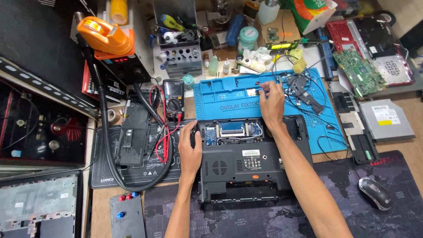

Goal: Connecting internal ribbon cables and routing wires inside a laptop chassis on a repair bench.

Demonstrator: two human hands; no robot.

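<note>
— Head view, centre of the tabletop?

— Upturned black laptop, base up, lying on a dark desk mat printed with a map. Access panel off near the far edge, showing a memory slot bay with blue board and thin white wires.

— Left hand?

— Resting on the laptop's left edge, fingers curled over the corner, gripping the casing loosely. Not spread flat.

— Right hand?

— Reaching past the laptop's far edge onto the blue repair mat. Fingertips drawn together over a small tray area of the mat, as if pinching something tiny; too small to tell what, or whether anything sits between them.

— Around the right hand?

— Tangle of thin black cables and a dark bracket part just to the right on the same mat. Farther right, a green circuit board on a red laptop shell, and a silver optical drive near the tabletop's edge.

— Left side?

— Multimeter with red and black leads beside the mat, a black battery pack on a grey mat, and an orange hot-air handle on a thick black hose.

— Near edge?

— Grey mouse on the desk mat, well right of the laptop.
</note>
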